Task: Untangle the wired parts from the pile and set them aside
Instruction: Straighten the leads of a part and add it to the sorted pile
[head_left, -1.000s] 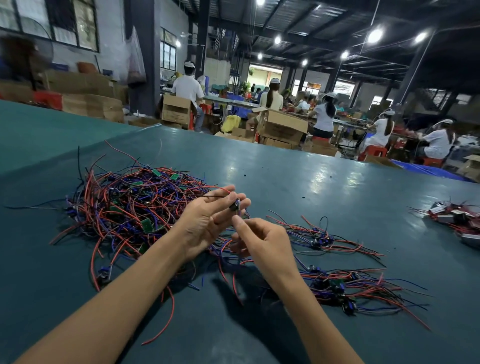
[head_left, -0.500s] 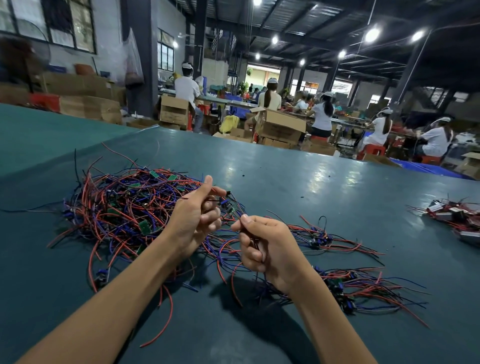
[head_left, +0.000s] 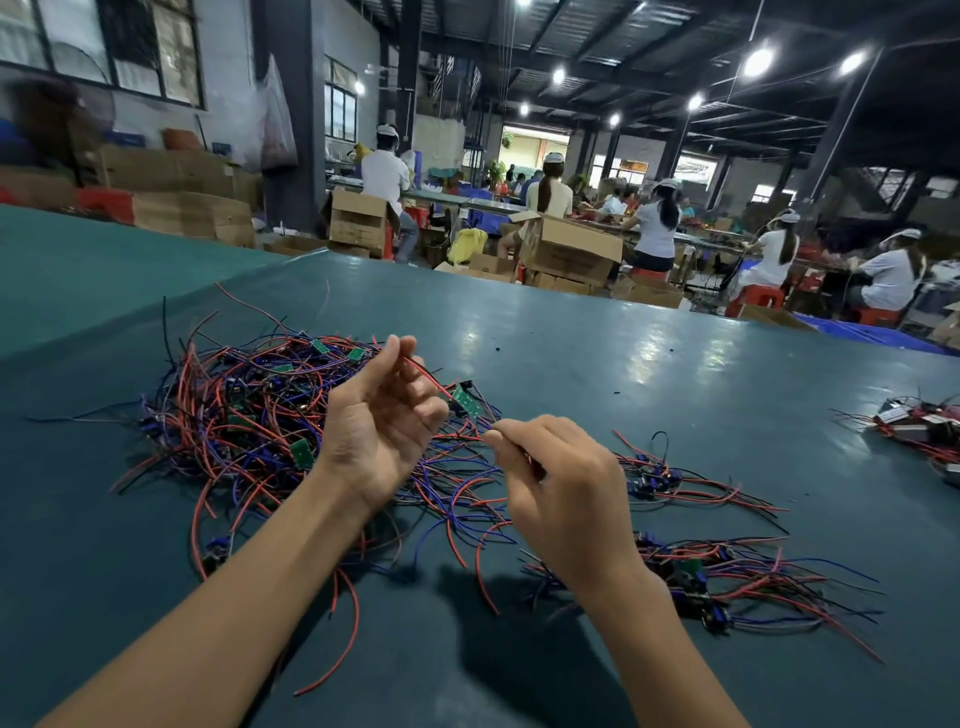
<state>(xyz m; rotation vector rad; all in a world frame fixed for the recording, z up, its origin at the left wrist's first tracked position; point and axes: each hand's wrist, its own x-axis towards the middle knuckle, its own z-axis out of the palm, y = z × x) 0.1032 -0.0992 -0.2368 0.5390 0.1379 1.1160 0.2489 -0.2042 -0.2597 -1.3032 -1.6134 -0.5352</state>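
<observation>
Two hands, as I saw them, hung apart over the pile (head_left: 244, 415): left hand (head_left: 382, 431) pinching a red wire (head_left: 431, 378) by a green board (head_left: 464, 400), right hand (head_left: 563, 499) pinching a thin wire (head_left: 527, 460).

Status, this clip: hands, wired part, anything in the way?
Left hand pinches red wire. Right hand pinches dark wire. Board hangs between them, by pile. Snags unclear.

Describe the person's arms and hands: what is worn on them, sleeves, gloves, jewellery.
Both are bare. The left hand and right hand wear no gloves, and no ring shows. The left forearm and right forearm run uncovered to the frame's bottom edge: no sleeve, watch, strap or bracelet in view.
</observation>
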